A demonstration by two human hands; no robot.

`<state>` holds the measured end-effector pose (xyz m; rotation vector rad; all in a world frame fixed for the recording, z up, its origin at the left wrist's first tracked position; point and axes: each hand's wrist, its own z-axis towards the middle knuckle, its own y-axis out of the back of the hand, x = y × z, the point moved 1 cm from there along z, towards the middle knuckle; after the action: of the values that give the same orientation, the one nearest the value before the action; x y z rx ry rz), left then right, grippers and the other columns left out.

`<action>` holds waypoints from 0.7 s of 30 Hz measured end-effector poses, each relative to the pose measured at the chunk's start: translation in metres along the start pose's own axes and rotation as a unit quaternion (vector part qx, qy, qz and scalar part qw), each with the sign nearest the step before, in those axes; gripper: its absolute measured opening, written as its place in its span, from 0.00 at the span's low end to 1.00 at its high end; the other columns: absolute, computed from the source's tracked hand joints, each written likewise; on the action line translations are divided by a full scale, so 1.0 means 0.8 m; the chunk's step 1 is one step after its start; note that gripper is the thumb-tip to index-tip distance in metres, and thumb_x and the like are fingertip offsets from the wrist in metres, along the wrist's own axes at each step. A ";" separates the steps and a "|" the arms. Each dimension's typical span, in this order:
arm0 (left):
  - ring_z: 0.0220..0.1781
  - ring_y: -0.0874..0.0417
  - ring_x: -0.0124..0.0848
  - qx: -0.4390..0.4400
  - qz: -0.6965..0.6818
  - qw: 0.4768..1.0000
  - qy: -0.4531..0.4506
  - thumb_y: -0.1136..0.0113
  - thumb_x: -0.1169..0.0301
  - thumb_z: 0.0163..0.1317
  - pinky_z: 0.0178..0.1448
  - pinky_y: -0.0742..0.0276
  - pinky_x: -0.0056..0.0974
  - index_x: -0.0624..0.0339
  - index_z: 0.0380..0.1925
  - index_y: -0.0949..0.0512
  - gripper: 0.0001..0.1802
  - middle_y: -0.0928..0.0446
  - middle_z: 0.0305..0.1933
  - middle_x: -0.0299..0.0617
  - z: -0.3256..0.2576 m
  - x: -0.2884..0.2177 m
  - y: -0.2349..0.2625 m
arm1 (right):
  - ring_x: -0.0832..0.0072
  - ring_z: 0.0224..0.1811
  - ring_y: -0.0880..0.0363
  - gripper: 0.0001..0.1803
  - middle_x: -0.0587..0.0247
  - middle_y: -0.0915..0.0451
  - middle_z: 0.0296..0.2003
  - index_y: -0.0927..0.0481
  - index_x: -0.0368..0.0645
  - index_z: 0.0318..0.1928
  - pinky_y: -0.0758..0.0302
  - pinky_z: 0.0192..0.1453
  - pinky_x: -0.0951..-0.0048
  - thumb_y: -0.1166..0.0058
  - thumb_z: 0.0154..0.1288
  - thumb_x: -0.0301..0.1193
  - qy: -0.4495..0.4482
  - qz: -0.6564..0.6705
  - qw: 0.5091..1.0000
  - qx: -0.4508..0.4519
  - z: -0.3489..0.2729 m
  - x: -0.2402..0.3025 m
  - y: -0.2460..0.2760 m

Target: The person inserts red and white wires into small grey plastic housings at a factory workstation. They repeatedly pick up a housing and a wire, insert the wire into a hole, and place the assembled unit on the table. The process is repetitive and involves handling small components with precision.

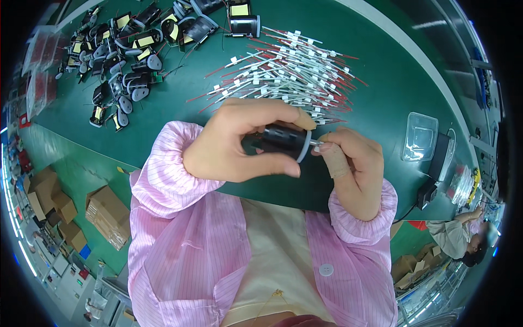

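The black cylindrical coil bobbin with a white end rim sits above the near edge of the green table, clamped in my left hand. My right hand pinches a thin white-sleeved wire at its end. A heap of red-tipped white-sleeved wires lies just beyond.

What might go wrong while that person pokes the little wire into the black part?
The thin wire pinched by the right hand might bend or miss the end of the black coil part that the left hand grips. A sleeve might also sweep into the loose pile of sleeved wires just beyond the hands, scattering them.
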<state>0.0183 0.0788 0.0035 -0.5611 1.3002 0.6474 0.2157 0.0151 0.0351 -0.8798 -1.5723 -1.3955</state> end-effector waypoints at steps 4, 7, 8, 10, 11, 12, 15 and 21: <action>0.46 0.16 0.37 -0.005 -0.047 0.998 0.039 0.28 0.77 0.52 0.51 0.22 0.37 0.74 0.45 0.21 0.21 0.17 0.45 0.53 -0.004 0.002 0.003 | 0.65 0.22 0.24 0.03 0.55 0.22 0.23 0.20 0.32 0.32 0.31 0.27 0.70 0.45 0.61 0.21 -0.019 0.047 0.999 0.018 0.002 0.005 0.006; 0.40 0.15 0.35 0.007 -0.041 0.999 0.027 0.28 0.76 0.52 0.45 0.21 0.35 0.73 0.44 0.20 0.19 0.17 0.41 0.51 -0.005 0.011 -0.004 | 0.64 0.21 0.24 0.03 0.55 0.21 0.23 0.20 0.32 0.32 0.30 0.27 0.70 0.44 0.61 0.21 -0.005 0.036 0.999 0.040 0.004 0.001 0.009; 0.38 0.15 0.35 0.008 -0.006 1.000 0.022 0.28 0.77 0.51 0.43 0.22 0.35 0.72 0.44 0.20 0.19 0.17 0.39 0.51 -0.004 0.010 -0.004 | 0.64 0.21 0.24 0.03 0.55 0.21 0.23 0.20 0.33 0.32 0.30 0.26 0.69 0.44 0.60 0.20 0.001 0.016 0.999 0.040 0.004 0.000 0.008; 0.34 0.15 0.35 0.008 0.063 0.998 0.012 0.29 0.77 0.50 0.37 0.23 0.35 0.72 0.44 0.20 0.19 0.17 0.36 0.50 -0.002 0.005 -0.002 | 0.63 0.20 0.24 0.02 0.54 0.22 0.22 0.20 0.33 0.31 0.30 0.26 0.68 0.44 0.60 0.20 0.020 -0.057 0.998 0.008 0.006 -0.001 0.004; 0.28 0.18 0.37 -0.043 0.086 0.995 0.001 0.30 0.77 0.48 0.30 0.25 0.36 0.66 0.39 0.19 0.16 0.19 0.30 0.46 0.000 0.006 -0.010 | 0.62 0.20 0.24 0.02 0.53 0.22 0.22 0.20 0.33 0.31 0.30 0.26 0.68 0.44 0.59 0.20 0.033 -0.111 0.993 -0.025 0.004 -0.002 -0.004; 0.27 0.18 0.38 -0.049 0.117 0.991 -0.031 0.30 0.77 0.48 0.30 0.25 0.36 0.67 0.40 0.20 0.17 0.19 0.30 0.47 0.001 0.008 -0.012 | 0.61 0.20 0.24 0.01 0.53 0.22 0.22 0.20 0.33 0.31 0.30 0.25 0.67 0.44 0.59 0.19 0.051 -0.160 0.984 -0.056 0.004 -0.003 -0.010; 0.27 0.18 0.42 -0.062 0.159 0.981 -0.093 0.32 0.77 0.50 0.29 0.26 0.37 0.69 0.43 0.20 0.18 0.20 0.29 0.48 -0.001 0.017 -0.010 | 0.60 0.19 0.25 0.01 0.51 0.24 0.21 0.21 0.33 0.30 0.31 0.25 0.66 0.44 0.58 0.19 0.082 -0.168 0.980 -0.070 0.003 -0.005 -0.018; 0.29 0.17 0.41 -0.053 0.123 0.988 -0.078 0.33 0.76 0.52 0.31 0.24 0.37 0.67 0.41 0.20 0.15 0.19 0.30 0.48 0.000 0.021 -0.007 | 0.68 0.19 0.26 0.02 0.54 0.24 0.20 0.21 0.32 0.31 0.32 0.25 0.71 0.45 0.60 0.20 0.052 -0.132 0.988 -0.067 0.000 -0.007 -0.021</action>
<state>0.0250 0.0767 -0.0128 -0.4308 1.2012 0.9509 0.2030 0.0129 0.0228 -0.6814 -1.5720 -1.7235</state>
